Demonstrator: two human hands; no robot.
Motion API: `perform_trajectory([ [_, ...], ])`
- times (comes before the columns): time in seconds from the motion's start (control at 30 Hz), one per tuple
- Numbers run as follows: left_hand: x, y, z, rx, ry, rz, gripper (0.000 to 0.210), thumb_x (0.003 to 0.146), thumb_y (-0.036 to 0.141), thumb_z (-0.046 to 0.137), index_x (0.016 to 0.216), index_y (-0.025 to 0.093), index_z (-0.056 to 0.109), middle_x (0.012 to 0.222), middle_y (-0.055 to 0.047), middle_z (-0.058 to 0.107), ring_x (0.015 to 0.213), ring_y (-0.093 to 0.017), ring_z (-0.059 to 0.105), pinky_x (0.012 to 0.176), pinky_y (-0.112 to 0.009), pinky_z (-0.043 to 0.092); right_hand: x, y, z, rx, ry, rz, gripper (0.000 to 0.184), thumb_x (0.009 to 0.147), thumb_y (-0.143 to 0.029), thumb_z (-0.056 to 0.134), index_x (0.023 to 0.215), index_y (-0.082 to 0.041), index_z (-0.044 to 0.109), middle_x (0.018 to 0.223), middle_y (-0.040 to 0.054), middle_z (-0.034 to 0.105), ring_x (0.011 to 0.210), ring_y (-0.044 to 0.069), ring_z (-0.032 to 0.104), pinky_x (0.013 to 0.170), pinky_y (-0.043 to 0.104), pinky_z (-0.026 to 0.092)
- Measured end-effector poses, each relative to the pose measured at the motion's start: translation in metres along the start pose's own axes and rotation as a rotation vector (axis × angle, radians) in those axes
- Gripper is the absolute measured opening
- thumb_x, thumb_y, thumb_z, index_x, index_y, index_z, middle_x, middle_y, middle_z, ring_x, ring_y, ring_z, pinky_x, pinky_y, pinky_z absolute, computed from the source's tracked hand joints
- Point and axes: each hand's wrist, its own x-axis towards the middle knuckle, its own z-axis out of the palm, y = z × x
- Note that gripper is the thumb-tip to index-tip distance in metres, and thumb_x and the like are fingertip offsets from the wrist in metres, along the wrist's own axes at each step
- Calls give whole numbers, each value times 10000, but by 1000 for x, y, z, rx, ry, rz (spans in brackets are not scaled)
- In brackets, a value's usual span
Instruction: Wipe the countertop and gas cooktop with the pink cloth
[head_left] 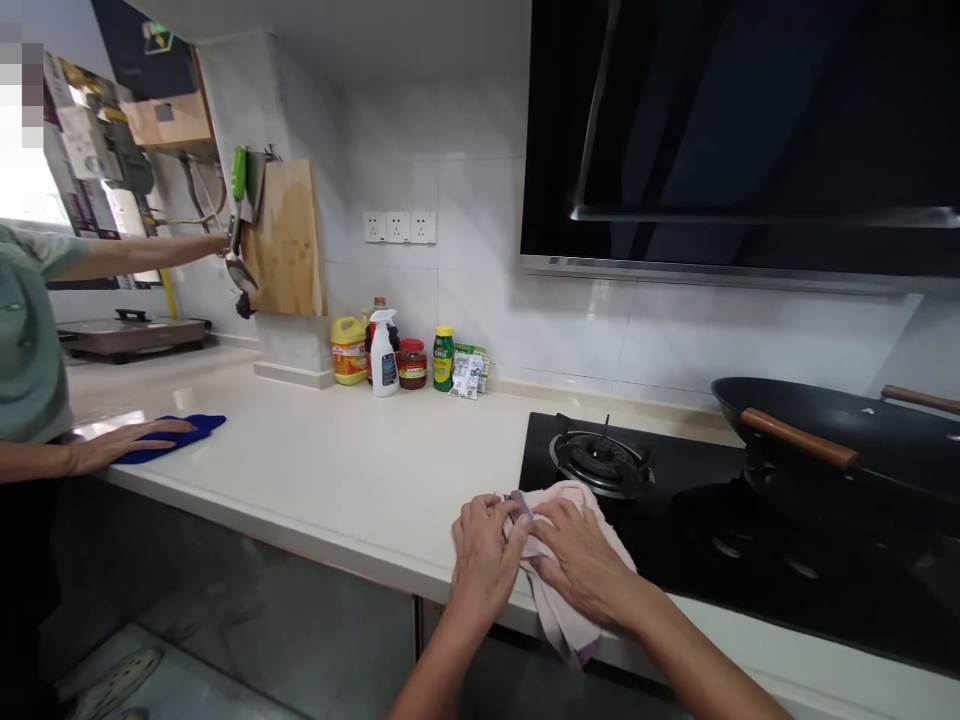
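A pale pink cloth (559, 607) lies bunched at the left front corner of the black gas stove (675, 520), with one end hanging over the counter's front edge. My right hand (581, 560) presses down on the cloth, fingers bent into its folds. Close beside it, my left hand (487, 550) has its fingers curled at the cloth's left edge, thumb against the purple trim. Part of the cloth is hidden beneath both hands. The near burner (602, 455) stands just behind them.
A wok (885, 430) with wooden handles sits on the stove's right side under a dark range hood (735, 130). A spray bottle (384, 355) and several containers line the wall. At left, another person rests one hand on a blue cloth (184, 432) and reaches toward hanging utensils.
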Motion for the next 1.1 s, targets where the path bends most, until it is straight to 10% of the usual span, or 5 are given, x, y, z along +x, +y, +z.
perform_trajectory([
  [0.63, -3, -7, 9, -64, 99, -7, 425, 965, 381, 563, 1384, 314, 579, 1497, -110, 466, 1426, -317, 388, 1180, -573, 327, 147, 21, 23, 6, -114, 236, 492, 1008, -501, 371, 1399, -273, 563, 1584, 114, 402, 1441, 349, 302, 1144, 660, 190],
  [1.1, 2, -20, 3, -165, 138, -126, 391, 1004, 451, 453, 1307, 283, 635, 1396, -109, 537, 1394, -287, 444, 1177, -550, 333, 3, -39, 16, 0, 43, 62, 364, 988, -357, 459, 1323, -331, 599, 1470, 60, 543, 1366, 301, 418, 1085, 532, 365],
])
